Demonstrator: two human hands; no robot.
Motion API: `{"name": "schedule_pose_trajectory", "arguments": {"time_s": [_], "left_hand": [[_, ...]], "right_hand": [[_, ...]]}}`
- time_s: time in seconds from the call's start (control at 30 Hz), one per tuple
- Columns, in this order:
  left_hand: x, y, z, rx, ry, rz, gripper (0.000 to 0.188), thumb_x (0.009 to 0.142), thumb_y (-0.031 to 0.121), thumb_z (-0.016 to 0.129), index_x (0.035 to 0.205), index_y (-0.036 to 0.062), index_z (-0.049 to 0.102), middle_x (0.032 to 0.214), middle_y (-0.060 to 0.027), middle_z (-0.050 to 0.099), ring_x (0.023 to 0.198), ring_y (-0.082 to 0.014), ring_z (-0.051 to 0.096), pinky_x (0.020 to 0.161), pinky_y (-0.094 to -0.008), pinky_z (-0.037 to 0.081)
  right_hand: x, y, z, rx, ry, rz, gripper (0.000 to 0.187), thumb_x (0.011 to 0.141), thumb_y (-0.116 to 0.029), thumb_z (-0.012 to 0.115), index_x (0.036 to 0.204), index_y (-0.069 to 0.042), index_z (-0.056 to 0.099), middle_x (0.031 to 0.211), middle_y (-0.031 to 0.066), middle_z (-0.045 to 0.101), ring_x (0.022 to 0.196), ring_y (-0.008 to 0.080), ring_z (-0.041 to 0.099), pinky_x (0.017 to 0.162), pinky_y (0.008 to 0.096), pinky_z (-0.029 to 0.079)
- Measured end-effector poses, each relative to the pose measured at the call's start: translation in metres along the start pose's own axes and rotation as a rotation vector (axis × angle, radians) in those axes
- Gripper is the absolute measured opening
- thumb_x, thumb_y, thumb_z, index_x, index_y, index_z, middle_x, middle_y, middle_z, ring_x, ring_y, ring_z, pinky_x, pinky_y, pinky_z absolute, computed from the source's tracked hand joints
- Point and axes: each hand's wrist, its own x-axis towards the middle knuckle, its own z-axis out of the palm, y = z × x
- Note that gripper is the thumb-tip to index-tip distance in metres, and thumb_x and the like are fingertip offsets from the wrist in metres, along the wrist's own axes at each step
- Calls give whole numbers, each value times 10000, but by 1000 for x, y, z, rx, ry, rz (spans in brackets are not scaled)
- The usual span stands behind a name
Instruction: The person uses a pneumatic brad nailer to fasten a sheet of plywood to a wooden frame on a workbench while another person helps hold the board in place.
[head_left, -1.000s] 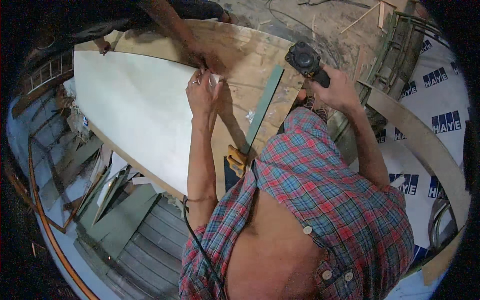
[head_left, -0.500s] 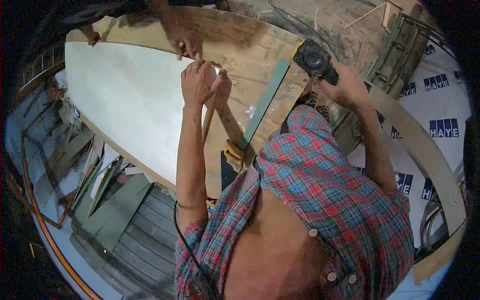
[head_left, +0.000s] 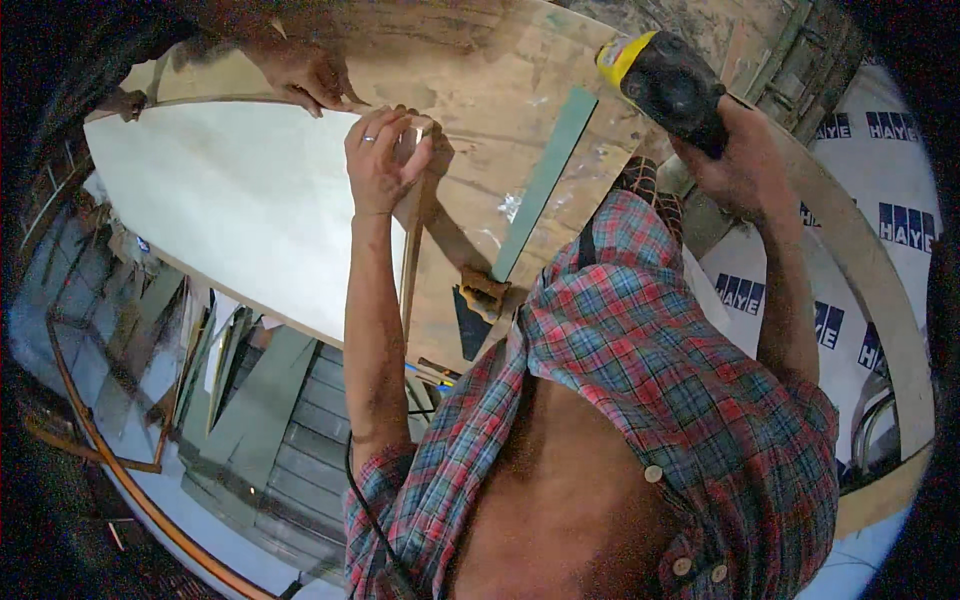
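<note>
My left hand (head_left: 382, 158), a ring on one finger, is closed over the corner of a white panel (head_left: 250, 190). Its fingers wrap a thin wooden strip (head_left: 410, 240) that runs along the panel's near right edge. In my right hand (head_left: 745, 160) is a black and yellow power tool (head_left: 675, 90), which looks like a nail gun. It is held up to the right, apart from the panel. Across the panel, another person's hand (head_left: 310, 80) touches the far edge near my left hand. That person's other hand (head_left: 125, 103) is at the far left corner.
The panel lies on a wooden worktop (head_left: 460, 80). A green strip (head_left: 545, 185) and a handsaw with a yellow-brown handle (head_left: 485, 290) lie to its right. Boards and offcuts (head_left: 245, 400) lean at the lower left. A curved board (head_left: 880, 280) stands at the right.
My right hand has raised the power tool up and to the right. The other person's nearer hand has shifted left along the panel edge. My left hand keeps its grip at the corner.
</note>
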Motion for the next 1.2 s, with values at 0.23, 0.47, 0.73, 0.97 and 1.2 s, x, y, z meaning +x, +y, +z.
{"name": "schedule_pose_trajectory", "arguments": {"time_s": [0.23, 0.47, 0.73, 0.97, 1.2], "left_hand": [[3, 6, 6, -23, 118, -7, 275, 704, 167, 824, 915, 84, 668, 1047, -70, 702, 1023, -284, 639, 903, -416, 504], [-4, 15, -6, -62, 128, -90, 304, 735, 167, 809, 988, 62, 678, 1146, -116, 667, 1076, -327, 619, 948, -431, 484], [-182, 2, -34, 51, 371, -824, 465, 875, 200, 716, 1252, -39, 587, 1335, -235, 555, 1274, -390, 492, 1079, -468, 408], [-392, -23, -32, 225, 301, -1385, 567, 891, 289, 695, 1270, -110, 558, 1277, -269, 570, 1198, -379, 531, 1040, -434, 429], [-533, -22, -34, 250, 156, -1761, 462, 872, 305, 601, 1097, -96, 646, 1041, -330, 661, 932, -444, 646, 951, -468, 494]], "right_hand": [[14, 7, 2, 78, -6, -164, 264, 831, -176, 756, 1022, -16, 670, 843, 212, 679, 741, 298, 693, 673, 362, 518], [10, -39, 36, -184, 107, -472, 537, 747, -161, 776, 1259, -136, 614, 922, 120, 697, 838, 300, 697, 727, 401, 535], [-2, -32, 86, -497, 38, -548, 798, 743, -249, 788, 1470, -208, 461, 934, 68, 614, 860, 270, 640, 714, 399, 479], [4, -21, 116, -481, -93, -557, 677, 838, -297, 742, 1452, -191, 479, 1006, 137, 628, 942, 317, 635, 814, 449, 494], [54, -96, 139, -119, 14, -623, 339, 898, -152, 670, 1227, -71, 662, 1146, 197, 673, 1058, 388, 642, 888, 458, 514]]}}
